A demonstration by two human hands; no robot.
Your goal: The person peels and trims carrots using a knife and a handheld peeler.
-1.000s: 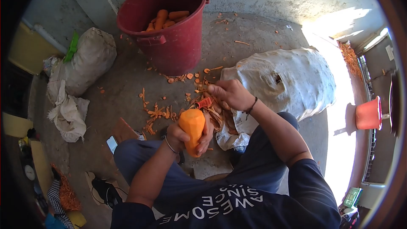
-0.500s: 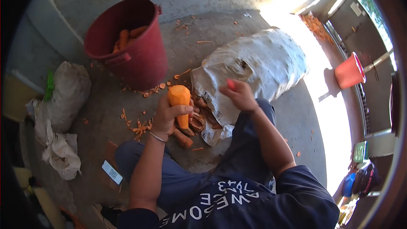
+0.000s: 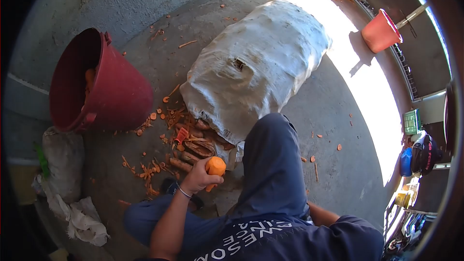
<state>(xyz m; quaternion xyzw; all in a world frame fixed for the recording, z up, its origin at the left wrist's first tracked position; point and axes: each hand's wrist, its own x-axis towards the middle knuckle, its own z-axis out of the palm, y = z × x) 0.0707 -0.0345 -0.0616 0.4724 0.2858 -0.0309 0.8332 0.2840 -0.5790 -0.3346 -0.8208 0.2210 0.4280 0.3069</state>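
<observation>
My left hand [image 3: 197, 178] is wrapped round a peeled orange carrot [image 3: 215, 166], held above my lap. Only the forearm of my right arm shows at the lower right, behind my raised knee; that hand is hidden. A red tool [image 3: 181, 136], probably a peeler, lies on the pile of unpeeled carrots [image 3: 180, 164] and peelings at the sack's mouth. The large white sack [image 3: 261, 53] lies on its side just beyond my left hand.
A dark red bucket [image 3: 121, 92] with carrots inside stands at the left. Behind my left arm is a smaller sack [image 3: 65, 164]. A lighter red bucket [image 3: 379, 34] stands at the upper right, and peelings [image 3: 150, 171] litter the floor.
The view has turned and shifted. My left hand has come lower and nearer my body with the carrot. My right hand has dropped out of sight, and the red thing it held now lies on the pile.
</observation>
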